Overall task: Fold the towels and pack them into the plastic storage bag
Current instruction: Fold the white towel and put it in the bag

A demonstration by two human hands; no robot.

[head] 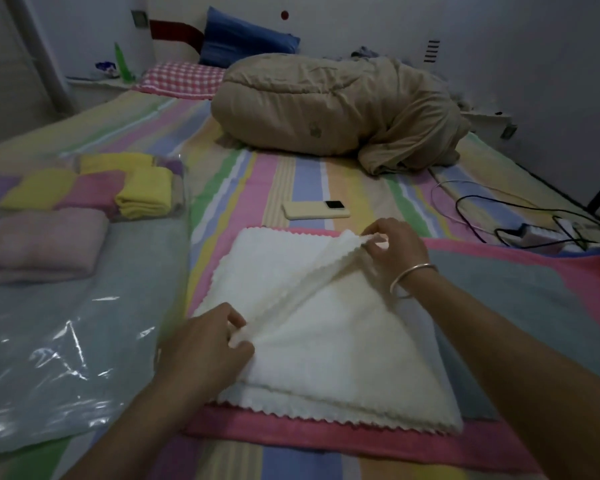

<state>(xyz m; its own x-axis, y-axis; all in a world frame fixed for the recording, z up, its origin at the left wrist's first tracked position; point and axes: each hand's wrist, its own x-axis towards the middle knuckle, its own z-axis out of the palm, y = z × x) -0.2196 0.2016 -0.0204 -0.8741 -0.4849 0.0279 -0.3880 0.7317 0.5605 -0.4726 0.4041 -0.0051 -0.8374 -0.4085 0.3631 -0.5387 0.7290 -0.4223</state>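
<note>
A white, scallop-edged terry towel [326,341] lies in the lower centre of the frame on a pink towel with a grey middle [499,306], which is spread over the striped pastel bed sheet [291,181]. The left hand [205,344], at lower centre left, pinches one end of the white towel's raised top edge between thumb and curled fingers; the right hand [392,247], higher and to the right and wearing a silver bangle [411,278], pinches the other end, so the fold stretches taut between the two hands. At the left of the frame lies a clear plastic storage bag [66,341], with folded yellow and pink towels [84,192] inside its far end. A cream-cased phone [316,209] rests on the sheet just above the white towel. No writing or label is legible anywhere.
</note>
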